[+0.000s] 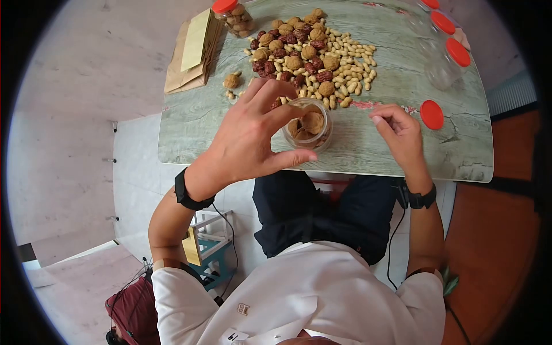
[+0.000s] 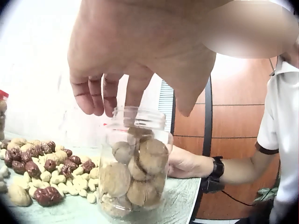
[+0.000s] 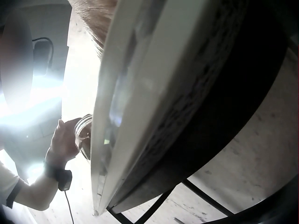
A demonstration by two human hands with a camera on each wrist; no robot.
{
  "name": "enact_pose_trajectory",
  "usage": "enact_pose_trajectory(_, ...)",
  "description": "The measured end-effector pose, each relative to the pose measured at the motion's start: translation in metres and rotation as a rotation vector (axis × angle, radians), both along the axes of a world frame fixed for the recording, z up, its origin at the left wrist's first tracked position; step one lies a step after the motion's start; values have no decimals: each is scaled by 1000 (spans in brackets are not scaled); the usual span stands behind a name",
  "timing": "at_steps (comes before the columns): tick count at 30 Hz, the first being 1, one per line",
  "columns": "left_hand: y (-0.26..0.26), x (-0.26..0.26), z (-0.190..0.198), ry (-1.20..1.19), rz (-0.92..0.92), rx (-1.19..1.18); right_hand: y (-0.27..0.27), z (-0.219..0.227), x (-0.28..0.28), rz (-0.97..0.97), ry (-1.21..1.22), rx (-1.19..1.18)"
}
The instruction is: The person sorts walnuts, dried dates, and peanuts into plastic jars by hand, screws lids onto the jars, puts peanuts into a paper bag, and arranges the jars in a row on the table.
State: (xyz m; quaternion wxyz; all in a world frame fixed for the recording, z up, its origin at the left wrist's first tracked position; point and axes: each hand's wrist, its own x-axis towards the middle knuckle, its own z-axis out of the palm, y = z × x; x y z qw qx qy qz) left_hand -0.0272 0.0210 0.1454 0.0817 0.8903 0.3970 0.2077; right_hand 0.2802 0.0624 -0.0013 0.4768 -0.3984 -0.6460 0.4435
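A clear open jar (image 1: 323, 141) with several walnuts (image 1: 312, 122) inside stands near the table's front edge. Over its mouth is my left hand (image 1: 247, 132), thumb spread from the fingers; in the left wrist view the left hand (image 2: 140, 51) has one finger reaching down at the rim of the jar (image 2: 133, 177), and whether it touches a walnut cannot be told. My right hand (image 1: 401, 135) rests by the table edge right of the jar, fingers loosely curled, holding nothing visible. A red lid (image 1: 432, 115) lies beyond it.
Behind the jar spreads a pile of peanuts (image 1: 351, 66), red dates (image 1: 324, 76) and walnuts. A red-lidded jar (image 1: 236, 20) of nuts stands at the back left, beside a paper bag (image 1: 187, 54). Several clear jars with red lids (image 1: 458, 53) stand at the back right.
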Motion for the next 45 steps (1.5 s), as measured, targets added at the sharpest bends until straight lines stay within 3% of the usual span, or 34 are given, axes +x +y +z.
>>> enact_pose_trajectory(3, -3, -4, -10, 23, 58, -31, -1, 1, 0, -9, -2, 11)
enact_pose_trajectory(10, -2, -16, -19, -91, -16, -69, -2, 5, -3, -7, -45, 27)
enact_pose_trajectory(12, 6, -34, -28, -356, 157, -134, -2, 7, -4, -8, -40, 16)
enact_pose_trajectory(14, 23, -58, -35, -458, 318, -87, -2, 7, -4, -8, -50, 14)
enact_pose_trajectory(16, 47, -99, -53, -304, 520, -48, -2, 7, -3, -3, -52, 13)
enact_pose_trajectory(18, 58, -128, -67, -258, 647, -171, -2, 8, -3, -4, -52, 13)
enact_pose_trajectory(24, 64, -141, -87, 81, 549, -21, -1, 7, -3, 13, -66, 4)
enact_pose_trajectory(31, 80, -136, -95, 113, 595, -65, 0, 2, -1, -3, -56, 0)
enact_pose_trajectory(34, 74, -122, -84, 44, 537, 24, 0, 4, -1, -8, -48, -6)
enact_pose_trajectory(36, 53, -94, -57, -224, 468, 85, -2, 5, 0, -27, -62, -17)
enact_pose_trajectory(38, 27, -58, -19, -289, 329, 47, -2, 5, -1, -4, -74, -8)
enact_pose_trajectory(41, 9, -30, 3, -274, 3, 59, -2, 4, -1, -1, -43, -31)
enact_pose_trajectory(45, 10, -12, 4, -75, -73, -69, -1, 0, 0, -18, -50, 4)
